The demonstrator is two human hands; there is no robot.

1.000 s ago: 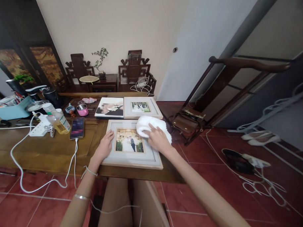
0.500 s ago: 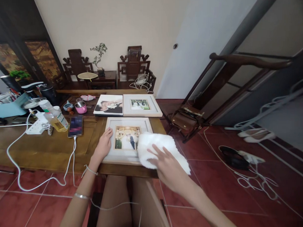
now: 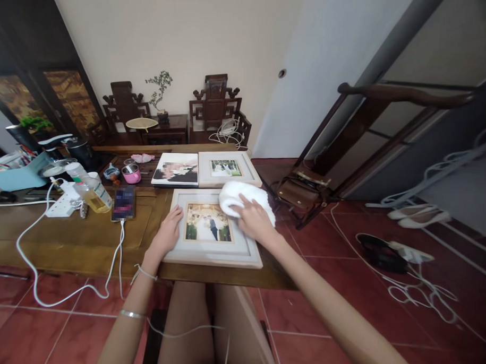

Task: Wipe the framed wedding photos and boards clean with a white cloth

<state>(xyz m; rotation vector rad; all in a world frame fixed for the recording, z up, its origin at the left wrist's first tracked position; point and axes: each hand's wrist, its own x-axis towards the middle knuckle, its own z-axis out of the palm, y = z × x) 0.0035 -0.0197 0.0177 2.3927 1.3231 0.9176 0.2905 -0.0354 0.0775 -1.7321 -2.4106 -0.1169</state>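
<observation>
A framed photo [image 3: 208,252] in a pale frame lies flat at the table's near edge, showing a couple. My left hand [image 3: 168,231] rests on its left side, fingers stretched along the border. My right hand [image 3: 254,220] grips a fluffy white cloth [image 3: 242,195], pressed over the frame's upper right corner. The cloth hides that corner and hangs past the right side. Just beyond lie a second framed photo [image 3: 227,168] and, to its left, a white photo album or panel [image 3: 175,169].
Left on the wooden table [image 3: 145,253] are a phone [image 3: 123,203] with a charging cable, a power strip [image 3: 62,205], a bottle of yellow liquid [image 3: 96,197] and a pink cup [image 3: 131,173]. A dark wooden chair [image 3: 319,168] with a brown bag [image 3: 300,193] stands at right.
My right hand has moved the cloth up, away from me, from the frame's lower right side to its upper right corner. My left hand has stayed in place.
</observation>
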